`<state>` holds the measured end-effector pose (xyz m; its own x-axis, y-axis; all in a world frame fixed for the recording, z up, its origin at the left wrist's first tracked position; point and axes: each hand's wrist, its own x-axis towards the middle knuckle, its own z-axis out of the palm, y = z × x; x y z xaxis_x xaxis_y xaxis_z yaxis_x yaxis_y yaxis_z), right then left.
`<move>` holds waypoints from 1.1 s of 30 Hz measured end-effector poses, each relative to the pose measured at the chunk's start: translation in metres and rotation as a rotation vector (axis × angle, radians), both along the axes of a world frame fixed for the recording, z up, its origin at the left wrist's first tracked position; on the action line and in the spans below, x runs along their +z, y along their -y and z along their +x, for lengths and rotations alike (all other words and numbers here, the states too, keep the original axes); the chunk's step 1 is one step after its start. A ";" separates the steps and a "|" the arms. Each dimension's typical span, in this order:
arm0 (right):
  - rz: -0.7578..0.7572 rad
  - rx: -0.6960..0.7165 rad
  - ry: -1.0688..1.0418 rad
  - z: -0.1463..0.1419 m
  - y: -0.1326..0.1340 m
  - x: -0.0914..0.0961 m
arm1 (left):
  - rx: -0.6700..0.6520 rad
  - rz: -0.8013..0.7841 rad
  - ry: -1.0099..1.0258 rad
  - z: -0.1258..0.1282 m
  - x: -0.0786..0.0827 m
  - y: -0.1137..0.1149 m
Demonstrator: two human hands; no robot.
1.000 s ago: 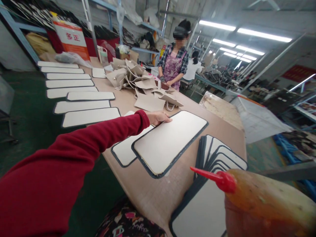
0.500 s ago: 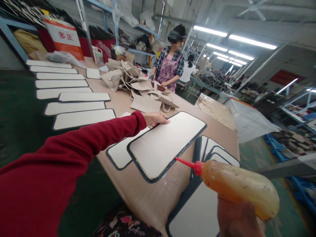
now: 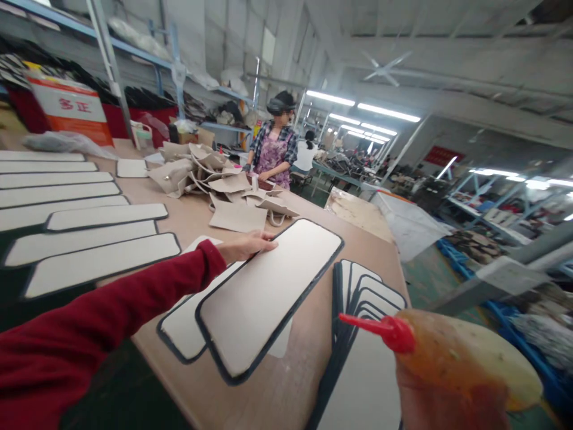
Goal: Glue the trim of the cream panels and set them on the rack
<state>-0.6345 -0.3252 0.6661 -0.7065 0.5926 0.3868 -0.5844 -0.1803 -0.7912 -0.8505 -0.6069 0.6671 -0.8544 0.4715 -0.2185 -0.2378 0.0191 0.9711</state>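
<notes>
My left hand (image 3: pixel 251 246) pinches the far-left edge of a white panel (image 3: pixel 273 292) with a dark border, its corners rounded. The panel is held tilted over the table, partly covering another panel (image 3: pixel 183 331) like it. In my right hand (image 3: pixel 452 397) is a squeeze bottle (image 3: pixel 478 352) of amber liquid with a red pointed nozzle, lying nearly sideways. The nozzle tip points left, apart from the held panel's right edge. Beneath the nozzle, a fanned stack of dark-edged panels (image 3: pixel 371 370) lies at the right of the table.
Several similar panels (image 3: pixel 107 263) line the table's left side. A heap of beige cut pieces (image 3: pixel 237 209) lies on the brown table (image 3: pixel 308 352) farther back. Behind it a person (image 3: pixel 273 143) in a floral apron stands working. An orange-and-white can (image 3: pixel 71 110) stands at back left.
The nozzle has left the held panel's lower right edge and moved right. My left hand still grips the panel. The camera view has turned, so the surroundings sit farther left.
</notes>
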 end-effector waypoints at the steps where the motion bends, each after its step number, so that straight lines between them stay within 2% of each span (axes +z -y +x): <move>1: -0.046 -0.049 -0.028 -0.005 -0.003 0.011 | -0.026 0.007 -0.029 0.004 0.002 0.001; 3: -0.078 -0.133 -0.092 -0.014 -0.006 0.027 | -0.070 0.018 -0.073 0.013 0.006 0.001; 5: -0.046 -0.181 -0.140 -0.020 -0.009 0.034 | -0.111 0.023 -0.092 0.021 0.010 0.000; 9: 0.012 -0.169 -0.117 -0.023 -0.019 0.026 | -0.174 0.033 -0.089 0.032 0.017 -0.003; 15: 0.079 -0.172 -0.121 -0.019 -0.021 0.012 | -0.177 0.041 -0.054 0.035 0.021 -0.004; 19: 0.044 -0.142 -0.026 -0.013 -0.008 0.009 | -0.152 0.060 -0.031 0.035 0.021 -0.004; 22: -0.016 -0.118 0.038 -0.006 0.000 -0.001 | -0.132 0.071 -0.008 0.034 0.021 -0.002; 26: -0.046 0.035 0.194 0.000 0.002 -0.014 | -0.092 0.081 -0.015 0.028 0.014 0.001; 29: -0.068 0.010 0.151 -0.009 0.006 -0.005 | -0.007 0.076 -0.003 0.027 0.005 -0.005; 33: -0.026 -0.010 0.017 -0.036 0.013 0.011 | 0.124 0.047 0.082 0.032 -0.006 -0.022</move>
<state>-0.6708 -0.3385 0.6774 -0.7067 0.6096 0.3591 -0.5730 -0.1953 -0.7960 -0.8185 -0.5851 0.6612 -0.8868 0.3752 -0.2697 -0.3137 -0.0603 0.9476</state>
